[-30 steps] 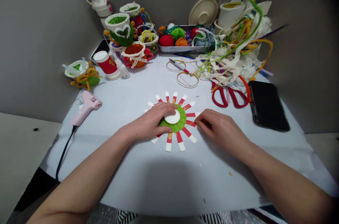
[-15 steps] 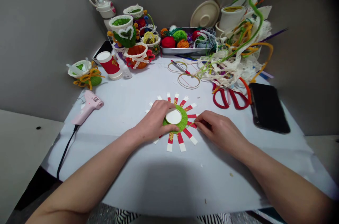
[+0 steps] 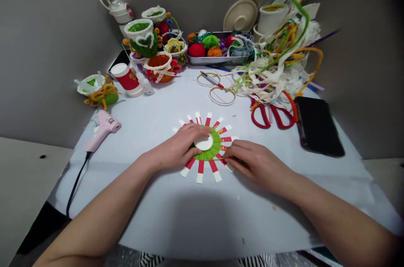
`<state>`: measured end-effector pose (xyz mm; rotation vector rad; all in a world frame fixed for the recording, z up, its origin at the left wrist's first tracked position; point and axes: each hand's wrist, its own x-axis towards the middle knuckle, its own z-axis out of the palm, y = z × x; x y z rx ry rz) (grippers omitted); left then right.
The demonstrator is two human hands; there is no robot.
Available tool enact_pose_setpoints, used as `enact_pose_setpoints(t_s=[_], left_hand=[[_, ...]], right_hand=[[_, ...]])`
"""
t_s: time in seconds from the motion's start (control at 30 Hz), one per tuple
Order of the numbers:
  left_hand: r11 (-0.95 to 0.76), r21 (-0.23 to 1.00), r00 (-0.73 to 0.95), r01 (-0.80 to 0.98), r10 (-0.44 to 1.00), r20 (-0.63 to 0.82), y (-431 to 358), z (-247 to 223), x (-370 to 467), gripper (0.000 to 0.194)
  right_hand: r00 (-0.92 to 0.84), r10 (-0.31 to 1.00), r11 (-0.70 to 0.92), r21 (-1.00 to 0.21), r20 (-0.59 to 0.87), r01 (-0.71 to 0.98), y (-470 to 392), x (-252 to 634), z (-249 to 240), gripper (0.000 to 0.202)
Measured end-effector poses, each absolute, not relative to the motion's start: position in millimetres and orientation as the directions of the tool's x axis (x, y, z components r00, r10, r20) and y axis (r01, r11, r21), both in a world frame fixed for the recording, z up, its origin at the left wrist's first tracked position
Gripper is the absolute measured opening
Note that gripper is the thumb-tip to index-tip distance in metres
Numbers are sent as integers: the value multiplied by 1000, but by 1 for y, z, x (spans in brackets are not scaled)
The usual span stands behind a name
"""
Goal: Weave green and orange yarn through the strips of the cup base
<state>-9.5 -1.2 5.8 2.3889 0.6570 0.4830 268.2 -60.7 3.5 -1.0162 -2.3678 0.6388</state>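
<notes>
A paper cup (image 3: 200, 167) cut into red and white strips lies splayed flat on the table, its round white base in the middle. Green yarn (image 3: 215, 146) is woven in a ring through the strips around that base. My left hand (image 3: 184, 143) grips the cup from the left, fingers over the far side of the base and thumb on the near side. On the right, my right hand (image 3: 248, 159) pinches the thin loose end of the green yarn, close to the strips. Part of the left-hand strips is hidden under my left hand.
A pink glue gun (image 3: 102, 130) with its cord lies at the left. Yarn-covered cups (image 3: 142, 40), a red and white paper cup (image 3: 128, 80) and a metal tray (image 3: 217, 60) of yarn balls stand behind. Red-handled scissors (image 3: 261, 116), a black phone (image 3: 319, 126) and tangled lace (image 3: 265, 77) are at the right.
My right hand has moved slightly down and toward the cup with the yarn end. My left fingers have shifted further over the base. The whole view has shifted a little.
</notes>
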Motion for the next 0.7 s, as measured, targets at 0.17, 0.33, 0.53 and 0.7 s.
enact_pose_setpoints(t_s=[0.17, 0.33, 0.53, 0.7], left_hand=[[-669, 641, 801, 378, 583, 137, -2, 0, -7, 52], [-645, 629, 797, 434, 601, 67, -1, 1, -7, 59], [-642, 622, 791, 448, 609, 59, 2, 6, -9, 55], [-638, 629, 790, 444, 610, 61, 3, 6, -10, 54]], right_hand=[[-616, 759, 606, -574, 210, 550, -62, 269, 2, 17], [-630, 761, 588, -575, 156, 568, -63, 272, 5, 18], [-719, 675, 679, -516, 163, 521, -63, 277, 20, 21], [-769, 635, 691, -500, 75, 522, -64, 282, 27, 24]])
